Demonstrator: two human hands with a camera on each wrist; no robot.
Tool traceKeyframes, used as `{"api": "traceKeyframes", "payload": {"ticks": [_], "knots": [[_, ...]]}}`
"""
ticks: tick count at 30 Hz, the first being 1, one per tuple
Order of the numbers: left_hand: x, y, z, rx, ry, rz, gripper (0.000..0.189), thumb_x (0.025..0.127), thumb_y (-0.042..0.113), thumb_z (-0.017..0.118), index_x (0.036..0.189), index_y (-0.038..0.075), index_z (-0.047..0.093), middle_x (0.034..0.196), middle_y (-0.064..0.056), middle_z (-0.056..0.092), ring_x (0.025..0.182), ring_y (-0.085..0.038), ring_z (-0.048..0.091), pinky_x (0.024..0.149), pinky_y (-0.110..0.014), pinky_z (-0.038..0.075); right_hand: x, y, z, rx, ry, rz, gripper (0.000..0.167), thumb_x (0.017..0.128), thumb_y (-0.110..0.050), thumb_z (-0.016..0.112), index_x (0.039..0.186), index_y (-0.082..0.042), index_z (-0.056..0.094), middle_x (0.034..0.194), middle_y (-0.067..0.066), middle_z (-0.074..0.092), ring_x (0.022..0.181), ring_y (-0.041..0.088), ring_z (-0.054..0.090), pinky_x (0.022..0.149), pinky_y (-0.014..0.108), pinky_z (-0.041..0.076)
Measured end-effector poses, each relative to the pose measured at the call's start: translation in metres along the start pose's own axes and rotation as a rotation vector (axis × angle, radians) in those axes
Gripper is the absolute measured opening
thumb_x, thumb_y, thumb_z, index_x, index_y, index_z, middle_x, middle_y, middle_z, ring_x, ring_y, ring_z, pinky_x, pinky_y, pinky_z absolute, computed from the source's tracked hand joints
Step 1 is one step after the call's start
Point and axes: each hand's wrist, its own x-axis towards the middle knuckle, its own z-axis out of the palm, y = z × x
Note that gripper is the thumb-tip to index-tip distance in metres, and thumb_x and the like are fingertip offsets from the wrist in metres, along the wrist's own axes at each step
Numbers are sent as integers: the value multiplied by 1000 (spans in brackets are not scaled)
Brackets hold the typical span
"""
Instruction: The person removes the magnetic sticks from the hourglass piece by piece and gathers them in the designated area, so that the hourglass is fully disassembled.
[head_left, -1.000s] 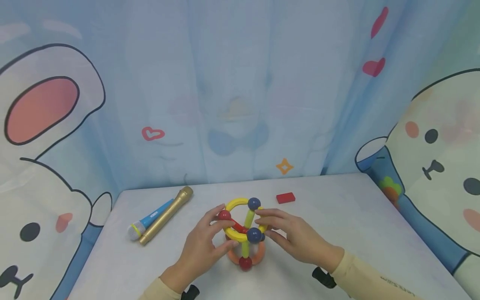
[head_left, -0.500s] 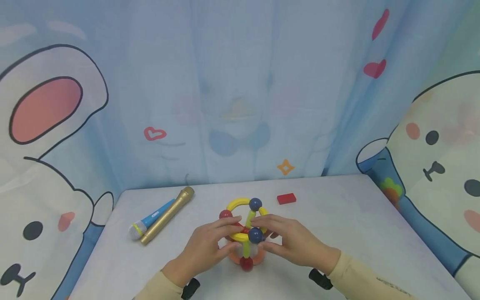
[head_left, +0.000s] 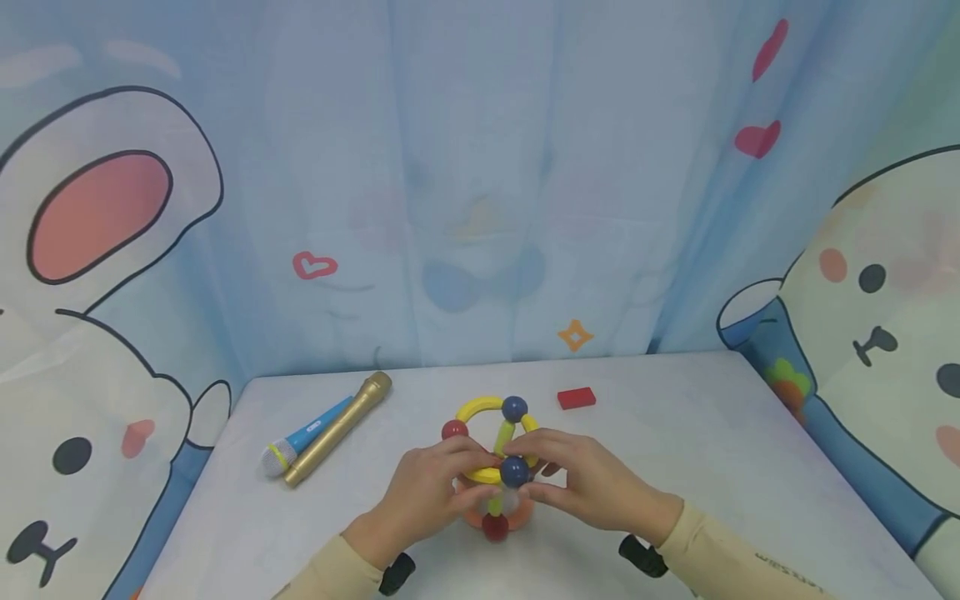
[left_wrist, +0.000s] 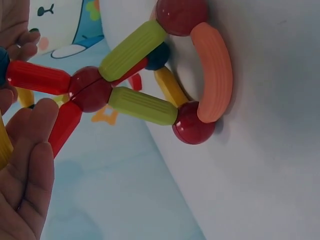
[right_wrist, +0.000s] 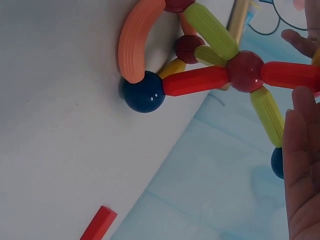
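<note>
A ball-and-stick building toy (head_left: 495,527) stands upright on the white table, with a ring of yellow curved sticks on top. My left hand (head_left: 431,487) pinches the front yellow curved stick (head_left: 483,476), thumb below and fingers above. At the ring's front right, my right hand (head_left: 596,483) holds the part around a blue ball (head_left: 514,472), fingertips on its far side. Red and green sticks meet at a red centre ball (left_wrist: 90,89) in the left wrist view. Lower down, an orange curved stick (left_wrist: 215,75) forms part of the base. Fingers hide some of the ring.
A gold microphone (head_left: 337,429) and a blue microphone (head_left: 307,435) lie side by side on the table's left. Behind the toy to the right lies a red block (head_left: 577,397). A printed curtain (head_left: 480,167) hangs past the table's back edge.
My left hand has shifted right along the ring, from near the red ball to the front yellow stick. My right hand has closed in around the front blue ball.
</note>
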Motion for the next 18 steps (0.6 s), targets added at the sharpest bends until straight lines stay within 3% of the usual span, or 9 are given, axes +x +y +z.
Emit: {"api": "traceKeyframes", "payload": {"ticks": [5,11,18], "knots": [[1,3,3,23,22,-17,30,88,38,77,114,24,74,108,12,69,78,-2,63,66,-13,48,0,0,0,10,1,-1,52,84,-21,82,131,-21,62,120,-18,62,100,3,63,80,26,56],[3,5,5,45,0,-23,30,90,37,76,115,20,74,100,11,71,72,0,62,66,-10,47,0,1,0,13,-2,16,51,83,-24,82,130,-23,62,119,-18,63,99,3,63,80,26,56],[3,6,7,34,34,-21,26,89,36,77,109,18,76,98,10,71,70,0,63,64,-8,46,1,1,0,10,4,9,50,84,-29,81,130,-22,63,119,-18,63,100,3,63,80,25,56]]}}
